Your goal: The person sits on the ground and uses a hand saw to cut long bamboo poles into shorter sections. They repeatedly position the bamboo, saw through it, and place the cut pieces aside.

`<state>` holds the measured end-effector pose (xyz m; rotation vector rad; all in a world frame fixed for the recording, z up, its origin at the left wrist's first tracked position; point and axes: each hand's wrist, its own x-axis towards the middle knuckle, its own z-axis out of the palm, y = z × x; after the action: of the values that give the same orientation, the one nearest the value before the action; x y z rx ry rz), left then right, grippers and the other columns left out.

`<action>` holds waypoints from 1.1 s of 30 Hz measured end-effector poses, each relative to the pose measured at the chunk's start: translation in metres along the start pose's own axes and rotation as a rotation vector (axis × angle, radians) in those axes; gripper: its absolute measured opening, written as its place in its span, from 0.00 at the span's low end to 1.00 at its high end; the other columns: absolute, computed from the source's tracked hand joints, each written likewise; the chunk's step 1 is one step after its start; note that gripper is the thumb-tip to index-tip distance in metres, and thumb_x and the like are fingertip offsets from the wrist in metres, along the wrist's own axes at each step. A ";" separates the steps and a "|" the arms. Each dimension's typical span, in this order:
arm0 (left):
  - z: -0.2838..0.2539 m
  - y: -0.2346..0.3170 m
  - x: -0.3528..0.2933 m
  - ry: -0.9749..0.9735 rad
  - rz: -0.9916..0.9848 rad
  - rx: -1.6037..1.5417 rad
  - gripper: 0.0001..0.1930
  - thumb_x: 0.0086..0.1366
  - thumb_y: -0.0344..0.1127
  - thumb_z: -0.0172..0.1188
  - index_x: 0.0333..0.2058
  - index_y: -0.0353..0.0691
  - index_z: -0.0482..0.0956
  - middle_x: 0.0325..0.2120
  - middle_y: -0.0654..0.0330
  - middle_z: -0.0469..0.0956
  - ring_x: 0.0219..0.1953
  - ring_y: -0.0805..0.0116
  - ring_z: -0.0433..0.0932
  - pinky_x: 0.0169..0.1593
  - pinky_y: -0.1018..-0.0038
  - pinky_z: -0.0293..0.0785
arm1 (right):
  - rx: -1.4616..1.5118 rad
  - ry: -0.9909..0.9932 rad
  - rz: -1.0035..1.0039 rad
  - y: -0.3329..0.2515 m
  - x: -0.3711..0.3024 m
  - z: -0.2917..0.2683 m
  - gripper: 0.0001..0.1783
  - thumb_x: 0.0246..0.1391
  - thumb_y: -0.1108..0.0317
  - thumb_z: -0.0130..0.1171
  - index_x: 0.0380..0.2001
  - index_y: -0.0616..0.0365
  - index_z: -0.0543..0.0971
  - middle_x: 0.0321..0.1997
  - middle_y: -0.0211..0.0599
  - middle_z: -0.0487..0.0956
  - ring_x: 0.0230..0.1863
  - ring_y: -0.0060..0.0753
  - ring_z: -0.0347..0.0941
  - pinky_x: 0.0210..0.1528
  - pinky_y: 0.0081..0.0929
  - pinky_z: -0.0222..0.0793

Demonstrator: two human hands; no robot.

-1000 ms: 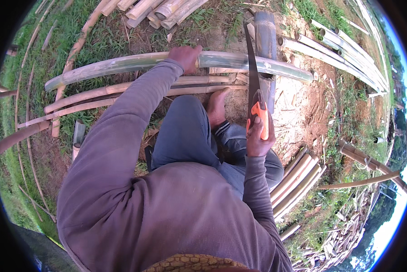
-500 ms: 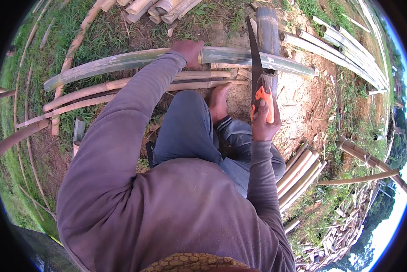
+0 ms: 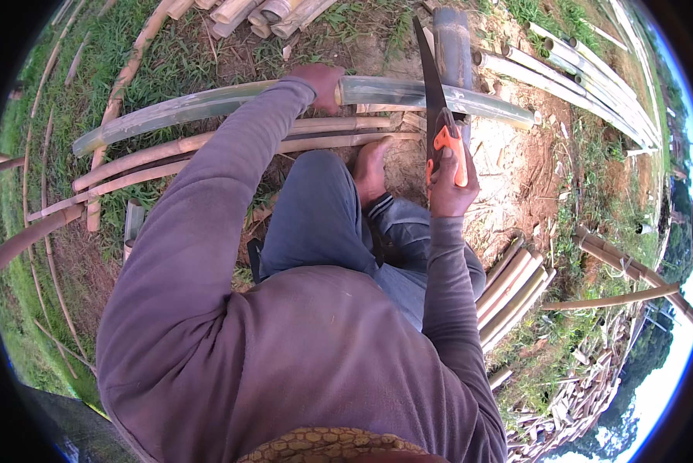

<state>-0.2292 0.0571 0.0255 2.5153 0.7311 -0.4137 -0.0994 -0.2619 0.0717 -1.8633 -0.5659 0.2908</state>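
A long green bamboo pole [image 3: 393, 91] lies crosswise in front of me, its right part over a thick grey bamboo log [image 3: 452, 54]. My left hand [image 3: 319, 83] is closed over the pole near its middle. In my right hand [image 3: 453, 190] is a handsaw [image 3: 430, 69] with an orange and black handle, my fingers wrapped round the grip. The dark blade points away from me and crosses the pole just left of the log. Whether its teeth are in the bamboo I cannot tell.
Thinner bamboo poles [image 3: 207, 143] lie between the green pole and my legs. Cut bamboo pieces [image 3: 265, 14] are stacked at the far side, long poles [image 3: 570, 89] at the far right, and short lengths [image 3: 512, 289] by my right knee. My bare foot [image 3: 372, 170] rests near the poles.
The saw has shifted slightly away from me and its tip a little to the left. My left hand keeps its grip on the bamboo pole, almost unmoved.
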 end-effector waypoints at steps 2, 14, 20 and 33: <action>-0.015 -0.008 0.005 -0.016 -0.020 -0.009 0.41 0.43 0.49 0.79 0.58 0.43 0.78 0.47 0.47 0.85 0.51 0.46 0.85 0.54 0.53 0.80 | 0.088 -0.024 0.053 -0.003 -0.049 -0.032 0.27 0.72 0.62 0.61 0.66 0.69 0.75 0.40 0.34 0.79 0.34 0.21 0.73 0.34 0.22 0.75; 0.002 -0.026 0.031 -0.097 0.070 -0.120 0.45 0.41 0.45 0.81 0.61 0.42 0.76 0.49 0.47 0.85 0.53 0.46 0.83 0.57 0.56 0.78 | 0.146 -0.005 0.071 -0.028 0.025 0.016 0.20 0.71 0.63 0.62 0.58 0.68 0.81 0.38 0.30 0.83 0.31 0.16 0.75 0.31 0.17 0.72; 0.040 0.040 0.013 0.519 0.289 0.127 0.51 0.44 0.55 0.83 0.66 0.48 0.69 0.55 0.56 0.78 0.62 0.50 0.75 0.66 0.45 0.67 | 0.088 -0.038 -0.025 0.003 0.026 0.011 0.26 0.67 0.62 0.68 0.61 0.68 0.78 0.56 0.44 0.81 0.54 0.34 0.78 0.58 0.32 0.74; 0.022 0.069 0.041 0.309 0.085 0.122 0.20 0.65 0.27 0.62 0.55 0.41 0.73 0.42 0.48 0.86 0.48 0.48 0.87 0.49 0.52 0.82 | 0.080 -0.037 0.031 -0.026 -0.035 -0.018 0.24 0.71 0.64 0.60 0.62 0.70 0.76 0.56 0.50 0.82 0.54 0.35 0.81 0.52 0.31 0.79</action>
<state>-0.1605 0.0117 0.0157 2.7495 0.7266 -0.0395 -0.1275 -0.2872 0.1002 -1.7942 -0.5437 0.3642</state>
